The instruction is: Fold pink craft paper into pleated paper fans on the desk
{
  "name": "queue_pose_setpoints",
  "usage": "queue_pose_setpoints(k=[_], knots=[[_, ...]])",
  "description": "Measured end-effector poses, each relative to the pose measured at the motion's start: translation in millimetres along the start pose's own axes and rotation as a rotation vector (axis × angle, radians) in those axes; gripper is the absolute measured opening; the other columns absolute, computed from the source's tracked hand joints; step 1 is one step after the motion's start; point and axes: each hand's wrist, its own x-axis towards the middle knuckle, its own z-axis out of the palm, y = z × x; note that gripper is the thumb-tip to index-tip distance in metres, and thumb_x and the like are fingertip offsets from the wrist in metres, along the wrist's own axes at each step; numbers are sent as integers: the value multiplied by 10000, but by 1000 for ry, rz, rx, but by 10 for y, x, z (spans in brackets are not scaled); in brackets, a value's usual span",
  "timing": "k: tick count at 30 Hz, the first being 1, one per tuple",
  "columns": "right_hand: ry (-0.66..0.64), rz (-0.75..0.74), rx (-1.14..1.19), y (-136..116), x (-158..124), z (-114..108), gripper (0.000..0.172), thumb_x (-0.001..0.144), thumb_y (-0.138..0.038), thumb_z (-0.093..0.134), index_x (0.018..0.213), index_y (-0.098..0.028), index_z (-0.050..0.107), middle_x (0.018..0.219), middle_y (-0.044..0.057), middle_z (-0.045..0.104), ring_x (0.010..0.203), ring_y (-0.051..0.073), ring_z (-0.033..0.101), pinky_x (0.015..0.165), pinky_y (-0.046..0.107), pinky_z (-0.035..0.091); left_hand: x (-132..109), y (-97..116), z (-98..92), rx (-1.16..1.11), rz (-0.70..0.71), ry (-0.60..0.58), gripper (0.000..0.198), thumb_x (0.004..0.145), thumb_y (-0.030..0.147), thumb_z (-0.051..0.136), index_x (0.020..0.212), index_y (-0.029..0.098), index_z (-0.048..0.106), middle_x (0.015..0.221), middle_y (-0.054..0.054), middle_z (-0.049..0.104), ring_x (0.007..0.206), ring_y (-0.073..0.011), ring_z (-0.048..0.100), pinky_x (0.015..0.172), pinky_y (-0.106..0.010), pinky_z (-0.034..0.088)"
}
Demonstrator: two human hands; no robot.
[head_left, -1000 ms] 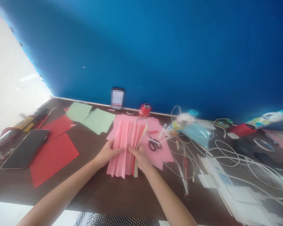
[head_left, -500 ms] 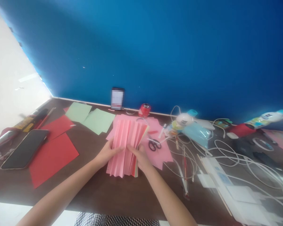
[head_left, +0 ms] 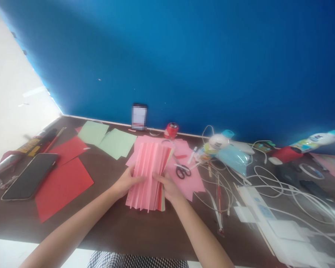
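Between my two hands is a stack of accordion-pleated paper (head_left: 146, 160), mostly pink, with red and pale green layers showing along its right edge. My left hand (head_left: 127, 181) grips its left side, the thumb lying across the front folds. On the other side my right hand (head_left: 167, 184) is closed round the right edge, thumb on the pleats. The fingers behind the paper are hidden. Pink sheets (head_left: 194, 182) lie on the table behind and to the right of it, with dark-handled scissors (head_left: 183, 171) resting on them.
Red sheets (head_left: 64, 186) and a phone (head_left: 30, 176) lie left, green sheets (head_left: 118, 143) farther back. A red round container (head_left: 171, 130) stands near the blue wall (head_left: 167, 56). Glue bottles (head_left: 216, 145), loose white cables (head_left: 268, 186) and a power strip (head_left: 257, 208) crowd the right.
The pleats have drawn closer together at the front, and the gap between the pink sections has narrowed. My right thumb has shifted slightly right. Both hands keep their hold.
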Motion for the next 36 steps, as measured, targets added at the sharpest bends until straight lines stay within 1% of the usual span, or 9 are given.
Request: queue_pose_setpoints(k=[4, 10, 14, 18, 23, 27, 32, 34, 36], knots=[[-26, 22, 37, -2, 10, -35, 489, 592, -262, 765, 1038, -180, 583, 976, 67, 683, 951, 257, 626, 835, 384, 489, 3, -6, -6, 20, 17, 15, 610, 712, 298, 670, 1268, 218, 433, 1207, -126, 554, 1032, -287, 578, 849, -443, 498], [-10, 14, 34, -7, 17, -29, 485, 593, -235, 761, 1034, -155, 577, 952, 75, 686, 951, 264, 626, 824, 392, 494, -1, -22, -13, 140, 78, 93, 569, 729, 292, 648, 1253, 218, 440, 1216, -104, 547, 1035, -268, 572, 846, -418, 506], [27, 24, 15, 7, 20, -13, 451, 577, -224, 775, 981, -160, 585, 921, 69, 695, 923, 267, 637, 796, 403, 506, -3, -8, 5, 244, 114, 168, 525, 739, 295, 624, 1230, 205, 461, 1210, -98, 550, 1037, -263, 568, 834, -395, 509], [17, 9, -8, 20, 11, 0, 411, 595, -233, 767, 966, -170, 602, 924, 62, 698, 923, 265, 638, 796, 406, 508, -7, -4, 29, 327, 145, 209, 423, 740, 306, 618, 1134, 186, 521, 1149, -92, 583, 993, -251, 586, 814, -383, 514], [4, -32, -37, 3, -17, 53, 359, 607, -260, 759, 931, -173, 631, 935, 60, 698, 934, 260, 634, 812, 387, 504, -12, -16, 53, 429, 193, 293, 378, 738, 337, 616, 1072, 175, 544, 1018, -81, 627, 972, -253, 588, 809, -394, 506], [38, -42, -50, 10, -7, 63, 369, 569, -263, 786, 892, -165, 638, 891, 59, 706, 874, 257, 652, 807, 390, 506, -22, -1, 52, 442, 176, 291, 390, 733, 316, 616, 1091, 178, 544, 1004, -78, 633, 948, -252, 599, 788, -397, 516], [98, -33, -66, 28, 43, -24, 398, 524, -268, 807, 865, -160, 633, 846, 54, 705, 842, 256, 658, 818, 409, 495, -43, 43, 61, 420, 157, 204, 429, 701, 259, 630, 1113, 176, 542, 1046, -88, 627, 914, -249, 613, 765, -406, 526], [135, -25, -59, 13, 52, -48, 445, 508, -260, 814, 898, -163, 623, 859, 54, 703, 862, 258, 652, 821, 411, 492, -43, 38, 71, 427, 158, 228, 439, 691, 245, 627, 1116, 173, 543, 1048, -90, 626, 926, -253, 608, 781, -418, 517], [133, -21, -43, -16, 50, -46, 496, 496, -251, 820, 939, -168, 612, 879, 58, 702, 889, 261, 645, 820, 405, 495, -37, 15, 75, 441, 159, 292, 431, 684, 239, 623, 1104, 169, 553, 1029, -87, 633, 928, -255, 606, 788, -421, 510]])
